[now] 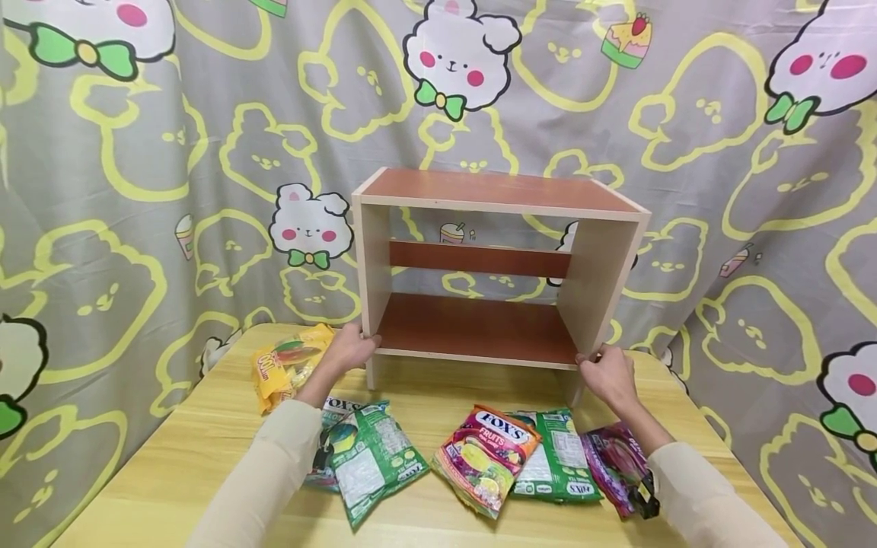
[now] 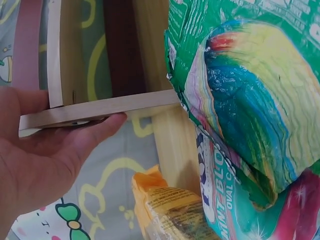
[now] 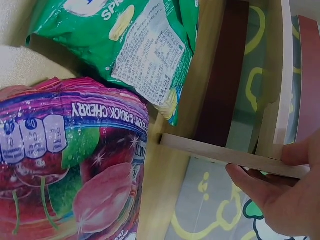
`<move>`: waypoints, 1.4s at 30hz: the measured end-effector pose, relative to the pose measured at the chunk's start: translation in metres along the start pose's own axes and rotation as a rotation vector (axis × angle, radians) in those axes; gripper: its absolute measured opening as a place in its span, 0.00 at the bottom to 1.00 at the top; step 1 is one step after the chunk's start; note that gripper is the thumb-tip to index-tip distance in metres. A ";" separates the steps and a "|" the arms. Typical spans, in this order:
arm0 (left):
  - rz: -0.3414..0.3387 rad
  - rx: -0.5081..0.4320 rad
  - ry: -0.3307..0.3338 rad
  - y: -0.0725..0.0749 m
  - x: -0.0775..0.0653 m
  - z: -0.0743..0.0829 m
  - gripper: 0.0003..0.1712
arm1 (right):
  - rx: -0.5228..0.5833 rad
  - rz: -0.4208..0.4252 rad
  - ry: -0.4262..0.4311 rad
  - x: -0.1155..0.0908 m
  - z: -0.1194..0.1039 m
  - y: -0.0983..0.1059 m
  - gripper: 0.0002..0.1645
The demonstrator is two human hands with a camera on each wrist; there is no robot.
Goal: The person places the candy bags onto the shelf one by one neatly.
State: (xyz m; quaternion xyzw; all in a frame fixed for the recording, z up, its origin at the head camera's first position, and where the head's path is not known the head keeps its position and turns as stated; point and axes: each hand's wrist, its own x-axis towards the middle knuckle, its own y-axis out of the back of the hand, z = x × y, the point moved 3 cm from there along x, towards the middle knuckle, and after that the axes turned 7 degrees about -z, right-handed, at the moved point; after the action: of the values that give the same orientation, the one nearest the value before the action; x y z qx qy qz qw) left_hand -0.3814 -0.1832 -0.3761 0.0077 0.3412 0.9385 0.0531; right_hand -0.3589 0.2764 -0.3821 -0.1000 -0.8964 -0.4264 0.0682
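Observation:
A small wooden shelf (image 1: pixel 479 327) with a reddish-brown top and pale side panels stands upright toward the back of the table. My left hand (image 1: pixel 349 346) grips its left side panel near the lower board, thumb inside and fingers outside, as the left wrist view also shows with the hand (image 2: pixel 55 150) around the panel edge. On the opposite side, my right hand (image 1: pixel 610 373) holds the right panel at the same height; in the right wrist view its fingers (image 3: pixel 250 185) lie along the outer face. Whether the shelf's feet touch the table cannot be told.
Candy bags lie in front of the shelf: green bags (image 1: pixel 373 457) (image 1: pixel 558 457), a FOX'S fruits bag (image 1: pixel 486 460) and a dark purple cherry bag (image 1: pixel 620 468). A yellow bag (image 1: pixel 291 365) lies beside my left forearm. A patterned curtain (image 1: pixel 260 152) hangs behind the table (image 1: pixel 157 472).

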 end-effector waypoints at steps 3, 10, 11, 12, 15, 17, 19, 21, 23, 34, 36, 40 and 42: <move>0.001 -0.041 0.018 -0.002 -0.001 -0.001 0.29 | -0.005 0.001 0.008 0.001 0.000 0.000 0.18; 0.009 -0.129 0.051 -0.004 -0.003 0.001 0.29 | -0.006 -0.008 0.006 0.000 0.000 0.001 0.17; 0.012 -0.135 0.054 -0.004 -0.003 0.002 0.28 | -0.002 -0.011 0.008 -0.001 0.000 0.001 0.17; 0.012 -0.142 0.057 -0.005 -0.003 0.002 0.28 | -0.001 -0.016 0.008 -0.002 0.000 0.001 0.18; 0.021 -0.155 0.066 -0.004 -0.003 0.003 0.27 | 0.004 -0.025 0.009 -0.004 -0.002 0.002 0.19; 0.024 -0.158 0.073 -0.004 -0.003 0.003 0.27 | 0.003 -0.028 0.008 -0.005 -0.002 0.002 0.19; 0.028 -0.153 0.076 -0.004 -0.002 0.003 0.26 | -0.001 -0.025 0.005 -0.005 -0.002 0.002 0.19; 0.028 -0.148 0.081 -0.004 -0.002 0.003 0.26 | -0.002 -0.028 0.005 -0.005 -0.003 0.002 0.19; 0.028 -0.143 0.085 -0.004 -0.002 0.003 0.25 | -0.008 -0.024 0.010 -0.005 -0.003 0.002 0.19; 0.019 -0.105 0.089 -0.001 0.000 0.004 0.26 | -0.012 -0.029 0.043 -0.005 -0.001 0.000 0.21; 0.020 -0.108 0.087 -0.001 0.000 0.003 0.26 | -0.012 -0.033 0.044 -0.005 -0.001 0.000 0.21; 0.020 -0.114 0.087 0.000 0.000 0.003 0.26 | -0.013 -0.046 0.053 -0.005 -0.002 0.001 0.22; 0.016 -0.116 0.083 0.000 -0.001 0.003 0.26 | -0.017 -0.053 0.054 -0.006 -0.003 0.003 0.22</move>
State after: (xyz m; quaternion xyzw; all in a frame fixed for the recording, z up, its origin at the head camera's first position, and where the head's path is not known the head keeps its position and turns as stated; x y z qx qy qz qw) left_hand -0.3805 -0.1814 -0.3738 -0.0317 0.2882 0.9565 0.0316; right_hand -0.3525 0.2753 -0.3790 -0.0652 -0.8929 -0.4381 0.0803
